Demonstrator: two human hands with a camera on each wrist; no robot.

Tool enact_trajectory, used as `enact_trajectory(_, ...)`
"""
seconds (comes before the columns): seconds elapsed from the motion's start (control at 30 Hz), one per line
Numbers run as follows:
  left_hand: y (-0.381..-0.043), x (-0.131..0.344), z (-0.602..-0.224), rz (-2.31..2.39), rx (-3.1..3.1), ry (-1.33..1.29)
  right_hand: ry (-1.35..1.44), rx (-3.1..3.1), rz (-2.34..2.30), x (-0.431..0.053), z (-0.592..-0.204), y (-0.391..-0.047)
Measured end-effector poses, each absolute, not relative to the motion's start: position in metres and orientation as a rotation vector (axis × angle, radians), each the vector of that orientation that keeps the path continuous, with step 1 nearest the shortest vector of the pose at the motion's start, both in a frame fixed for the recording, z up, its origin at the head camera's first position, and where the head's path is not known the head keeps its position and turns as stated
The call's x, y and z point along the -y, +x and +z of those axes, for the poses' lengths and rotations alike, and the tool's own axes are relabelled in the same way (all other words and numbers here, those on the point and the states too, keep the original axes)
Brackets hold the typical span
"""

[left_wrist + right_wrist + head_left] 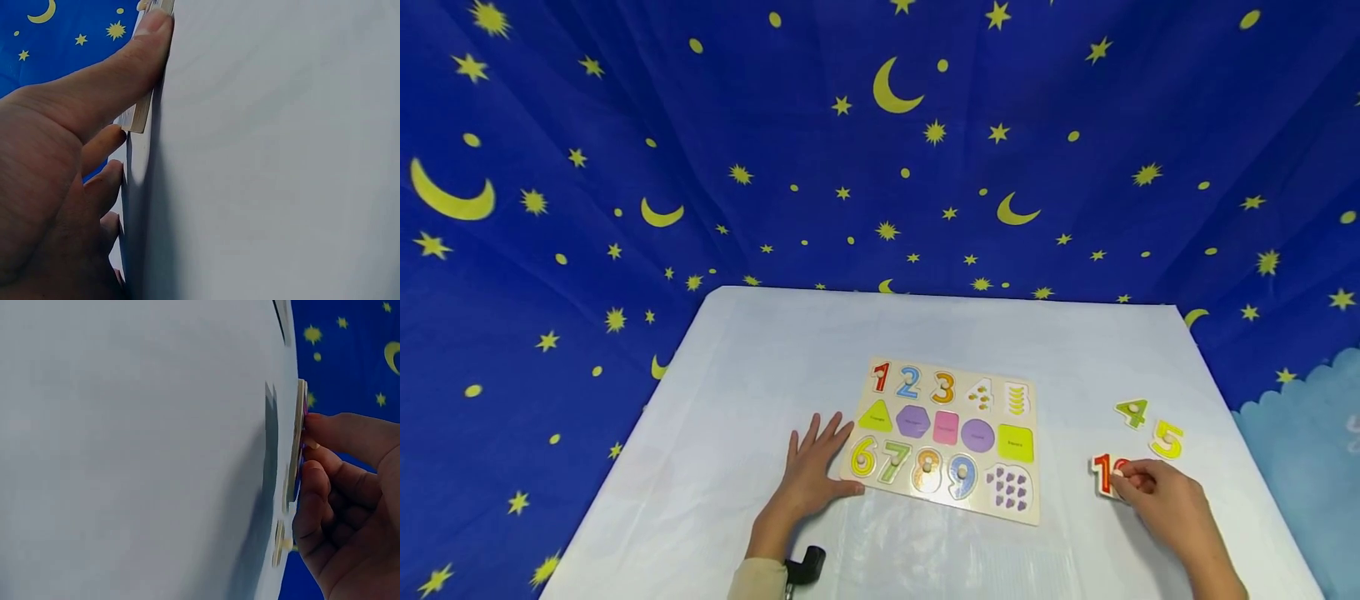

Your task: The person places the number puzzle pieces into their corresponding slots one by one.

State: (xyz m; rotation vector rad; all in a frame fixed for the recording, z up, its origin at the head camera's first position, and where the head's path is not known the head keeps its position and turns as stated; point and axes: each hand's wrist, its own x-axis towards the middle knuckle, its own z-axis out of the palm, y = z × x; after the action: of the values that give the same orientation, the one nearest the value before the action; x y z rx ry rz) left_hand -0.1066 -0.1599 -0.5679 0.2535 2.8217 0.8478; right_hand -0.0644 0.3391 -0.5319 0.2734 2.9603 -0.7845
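My right hand (1172,504) pinches the red number 10 puzzle piece (1102,475) by its small knob. In the right wrist view the piece (299,444) stands a little off the table, its shadow apart from it. To the left lies the wooden number puzzle board (951,492). My left hand (812,475) rests beside the board's near left corner, fingers spread straight and thumb on its edge. Pieces 1, 2, 3, 6, 7, 8 and 9 sit in the board. Bare recesses show oranges (980,396), bananas (1017,400) and grapes (1011,487).
A green number 4 piece (1132,412) and a yellow number 5 piece (1167,439) lie on the white table (775,358) beyond my right hand. Blue cloth (820,233) with yellow stars and moons hangs behind the table and at its sides.
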Motion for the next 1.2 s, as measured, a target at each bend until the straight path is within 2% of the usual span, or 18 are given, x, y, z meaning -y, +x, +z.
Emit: enact_trajectory(1.2, -0.106, 0.159, -0.563, 0.861, -2.823, 0.276, 0.123, -2.914, -0.9, -0.262, -0.541, -0.076)
